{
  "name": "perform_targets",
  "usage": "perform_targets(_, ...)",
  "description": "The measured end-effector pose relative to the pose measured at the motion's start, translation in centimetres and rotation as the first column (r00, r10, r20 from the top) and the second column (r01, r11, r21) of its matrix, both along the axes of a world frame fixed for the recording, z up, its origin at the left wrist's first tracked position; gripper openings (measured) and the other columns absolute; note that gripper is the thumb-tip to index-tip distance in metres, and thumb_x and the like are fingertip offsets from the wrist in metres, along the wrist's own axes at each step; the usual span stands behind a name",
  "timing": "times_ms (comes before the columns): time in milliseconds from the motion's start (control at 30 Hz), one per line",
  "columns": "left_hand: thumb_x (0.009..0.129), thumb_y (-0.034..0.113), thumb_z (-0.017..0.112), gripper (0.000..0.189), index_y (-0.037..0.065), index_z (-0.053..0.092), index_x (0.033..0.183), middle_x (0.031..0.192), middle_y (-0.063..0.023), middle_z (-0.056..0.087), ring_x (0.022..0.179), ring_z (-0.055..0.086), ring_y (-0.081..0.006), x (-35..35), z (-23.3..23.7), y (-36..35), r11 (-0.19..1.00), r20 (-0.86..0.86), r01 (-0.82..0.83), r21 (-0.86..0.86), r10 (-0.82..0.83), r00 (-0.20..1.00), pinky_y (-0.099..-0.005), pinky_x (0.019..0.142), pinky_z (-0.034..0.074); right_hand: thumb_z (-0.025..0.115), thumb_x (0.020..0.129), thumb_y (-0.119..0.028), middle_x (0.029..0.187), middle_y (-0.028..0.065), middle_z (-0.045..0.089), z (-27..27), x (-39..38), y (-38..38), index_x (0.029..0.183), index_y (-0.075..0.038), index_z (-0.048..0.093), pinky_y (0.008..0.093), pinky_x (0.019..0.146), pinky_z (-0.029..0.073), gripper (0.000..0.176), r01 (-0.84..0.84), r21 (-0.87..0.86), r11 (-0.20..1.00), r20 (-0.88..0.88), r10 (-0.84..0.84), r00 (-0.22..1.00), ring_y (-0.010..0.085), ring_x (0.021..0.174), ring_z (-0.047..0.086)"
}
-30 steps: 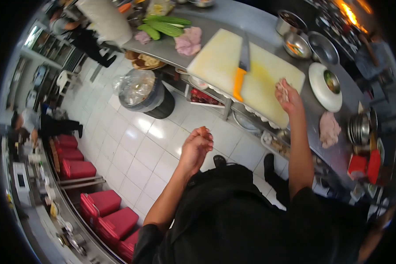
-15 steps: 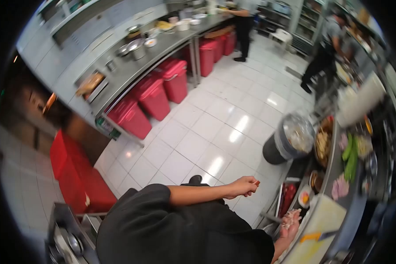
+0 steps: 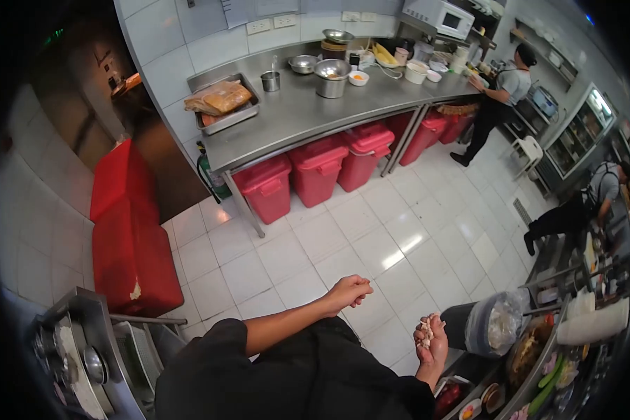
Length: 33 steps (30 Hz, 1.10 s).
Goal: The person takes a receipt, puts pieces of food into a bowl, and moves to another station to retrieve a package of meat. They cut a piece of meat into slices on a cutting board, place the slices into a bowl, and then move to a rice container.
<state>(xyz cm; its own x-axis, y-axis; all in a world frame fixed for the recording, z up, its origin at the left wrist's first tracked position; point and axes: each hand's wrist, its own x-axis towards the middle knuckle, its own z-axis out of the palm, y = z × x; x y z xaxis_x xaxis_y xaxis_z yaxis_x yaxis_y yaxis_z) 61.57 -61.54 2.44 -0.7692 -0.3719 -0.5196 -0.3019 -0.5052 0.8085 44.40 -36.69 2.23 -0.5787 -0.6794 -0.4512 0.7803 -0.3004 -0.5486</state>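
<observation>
My left hand is closed in a loose fist in front of my body, above the tiled floor. Whatever may be inside its fingers is hidden. My right hand is turned palm up, with its fingers curled round a small heap of chopped pale food pieces. I cannot make out what food these pieces are. This hand is just left of the grey bin, and the two hands are apart.
Across the floor runs a steel counter with bowls, a microwave and a tray of wrapped food. Red lidded bins stand beneath. Red boxes are at left. Two people work further off.
My view has swung left and up, toward the far counter. My right hand has come away from the cutting board with the chopped pieces. The red-orange bit at my left fingertips no longer shows.
</observation>
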Motion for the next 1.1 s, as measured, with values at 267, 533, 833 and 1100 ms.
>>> perform_targets(267,0.088,0.022,0.064,0.018,0.008,0.054,0.095,0.079,0.0027,0.052,0.067,0.048,-0.0062,-0.5,2.5,-11.8,0.987,-0.116,-0.159,-0.008,0.157,0.981,-0.0217,0.058,0.042,0.063,0.095,-0.023,0.084,0.0062,0.061,-2.0,-0.6,-13.0,0.098,-0.009,0.057,0.0255,0.050,0.048,0.016,-0.133,0.126,0.983,0.027,0.130,0.991,0.0153,0.064,0.058)
perform_targets(533,0.092,0.019,0.061,0.016,0.006,0.058,0.101,0.081,0.0029,0.054,0.068,0.050,-0.0054,-3.2,3.4,-21.8,0.958,-0.138,-0.286,-0.006,0.282,0.949,-0.0206,0.061,0.041,0.062,0.095,-0.024,0.079,0.0038,0.059,-4.0,-7.9,-22.3,0.094,-0.009,0.057,0.0256,0.046,0.048,0.016,-0.203,0.334,0.921,-0.051,0.233,0.971,0.0143,0.052,0.056)
perform_targets(833,0.091,0.022,0.065,0.022,0.004,0.061,0.102,0.078,0.0028,0.055,0.066,0.051,-0.0059,-3.3,2.6,-34.1,0.783,-0.038,-0.613,-0.106,0.613,0.789,-0.0214,0.058,0.042,0.064,0.094,-0.023,0.078,0.0035,0.059,-0.9,-15.4,-47.1,0.095,-0.005,0.057,0.0239,0.048,0.048,0.020,-0.552,0.383,0.740,-0.154,0.641,0.752,0.0114,0.057,0.057)
perform_targets(1100,0.092,0.022,0.066,0.017,0.009,0.057,0.084,0.071,0.0009,0.054,0.059,0.050,-0.0086,2.3,3.7,-39.4,0.408,-0.077,-0.913,0.009,0.911,0.406,-0.0243,0.054,0.040,0.064,0.094,-0.023,0.083,0.0036,0.060,4.9,-11.4,-68.2,0.097,-0.006,0.058,0.0243,0.050,0.049,0.019,-0.828,0.147,0.541,-0.137,0.840,0.525,0.0118,0.061,0.058)
